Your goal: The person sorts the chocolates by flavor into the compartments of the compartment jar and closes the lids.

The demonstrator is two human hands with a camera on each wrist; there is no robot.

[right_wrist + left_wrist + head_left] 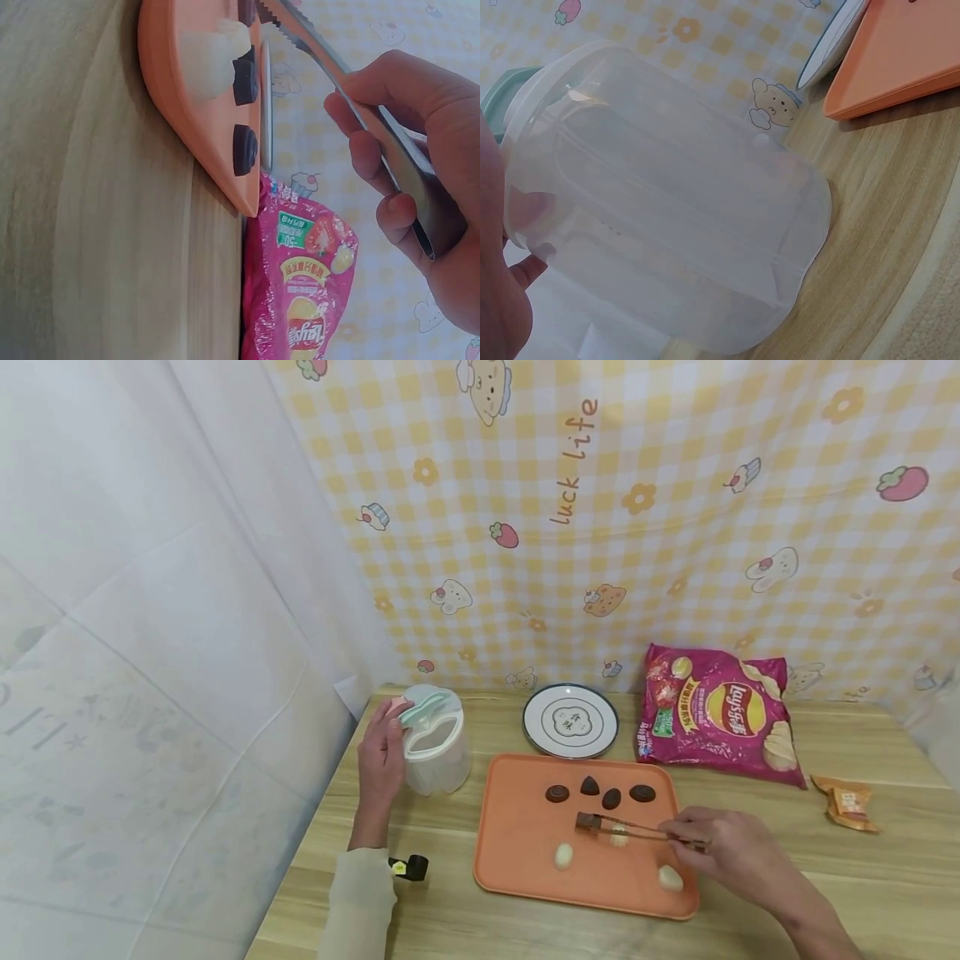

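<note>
At the left, my left hand (382,752) grips the top edge of a translucent plastic container (438,768), beside its raised light green lid flap (423,706). Fingers of that hand show around the rim in the left wrist view. My right hand (723,852) holds metal tongs (637,831) over the orange tray (525,889). At the tongs' tips is a square brown chocolate (587,821). Several dark chocolates, one being an oval chocolate (557,793), lie along the tray's far half. White chocolates, such as this rounded piece (563,857), lie nearer the front.
Behind the tray is a white plate (538,727) with a dark rim. A purple chip bag (716,714) lies at the back right, and a small orange packet (850,803) sits farther right. A patterned cloth (562,568) hangs behind the wooden table (435,910).
</note>
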